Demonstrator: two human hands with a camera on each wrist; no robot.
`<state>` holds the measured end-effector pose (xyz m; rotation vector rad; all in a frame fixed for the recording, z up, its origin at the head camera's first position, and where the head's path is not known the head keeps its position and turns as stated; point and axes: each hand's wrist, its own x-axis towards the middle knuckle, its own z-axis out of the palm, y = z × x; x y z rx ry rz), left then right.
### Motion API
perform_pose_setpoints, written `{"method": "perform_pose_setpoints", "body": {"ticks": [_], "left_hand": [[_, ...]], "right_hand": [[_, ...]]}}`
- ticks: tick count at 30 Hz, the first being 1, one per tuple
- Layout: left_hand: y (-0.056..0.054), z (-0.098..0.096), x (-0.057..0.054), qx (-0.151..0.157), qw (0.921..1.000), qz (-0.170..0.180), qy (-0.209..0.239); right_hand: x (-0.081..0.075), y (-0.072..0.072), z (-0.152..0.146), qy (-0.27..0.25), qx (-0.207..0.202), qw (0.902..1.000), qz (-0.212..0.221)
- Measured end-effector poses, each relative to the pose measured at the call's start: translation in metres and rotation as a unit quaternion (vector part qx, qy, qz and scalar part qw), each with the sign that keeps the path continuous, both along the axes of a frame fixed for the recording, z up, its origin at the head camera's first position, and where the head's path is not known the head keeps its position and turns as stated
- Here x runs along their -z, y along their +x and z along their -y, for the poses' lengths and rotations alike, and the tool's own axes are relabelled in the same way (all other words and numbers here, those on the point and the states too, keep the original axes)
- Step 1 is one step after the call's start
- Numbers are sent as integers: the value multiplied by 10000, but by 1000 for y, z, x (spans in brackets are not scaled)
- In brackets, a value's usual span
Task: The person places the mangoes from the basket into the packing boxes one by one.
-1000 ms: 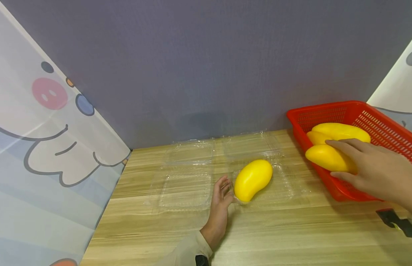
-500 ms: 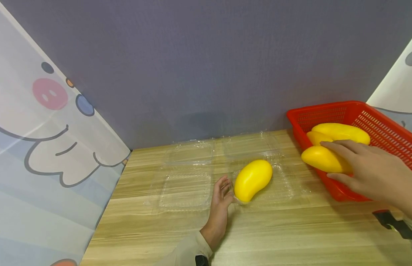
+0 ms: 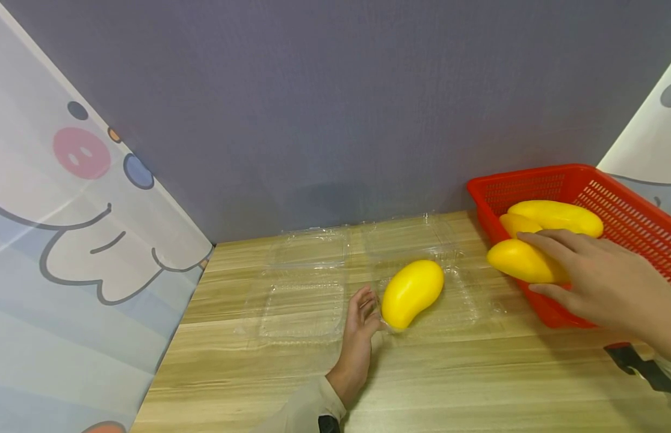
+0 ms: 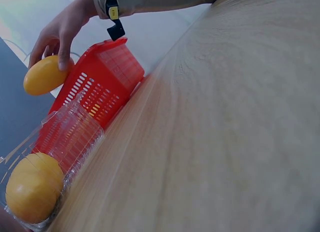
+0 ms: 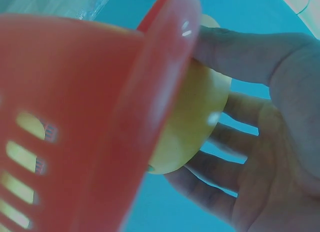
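A yellow mango point(image 3: 522, 260) is held in my right hand point(image 3: 611, 279), thumb on one side and fingers on the other, above the near left rim of the red basket point(image 3: 552, 316). In the right wrist view the basket's rim hides part of this mango. Another mango point(image 3: 413, 294) lies in the base of a clear plastic clamshell box point(image 3: 465, 300) whose lid is folded back. My left hand point(image 3: 357, 340) rests at that box's left edge, fingers loosely bent beside it; its fingertip contact is hard to make out.
More yellow mangoes point(image 3: 557, 216) lie inside the basket. A second clear clamshell box point(image 3: 303, 310) lies opened out at the left of the wooden table point(image 3: 221, 373). A grey panel point(image 3: 335, 120) stands behind, with printed sheets point(image 3: 53, 252) at the sides.
My right hand has shifted slightly to the left with the mango, over the basket's rim. The left hand and the boxes have stayed put.
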<state>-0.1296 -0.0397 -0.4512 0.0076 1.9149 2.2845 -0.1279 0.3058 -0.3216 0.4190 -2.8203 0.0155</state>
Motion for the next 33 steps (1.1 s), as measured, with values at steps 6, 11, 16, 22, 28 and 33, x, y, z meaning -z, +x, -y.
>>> {"method": "perform_pose_setpoints", "body": {"ticks": [6, 11, 16, 22, 28, 33], "left_hand": [[1, 1, 0, 11, 10000, -25, 34], [1, 1, 0, 29, 10000, -52, 9], [1, 1, 0, 25, 10000, -35, 26], [2, 1, 0, 14, 10000, 14, 42], [1, 1, 0, 23, 10000, 6, 35], [1, 1, -1, 41, 10000, -20, 32]], "right_hand": [[-1, 2, 2, -30, -109, 9999, -128], [0, 2, 4, -78, -108, 9998, -169], [1, 3, 6, -89, -250, 9990, -352], [2, 3, 8, -81, -379, 9985, -394], [2, 3, 11, -132, -626, 9959, -645], [2, 3, 14, -220, -817, 9935, -768]]}}
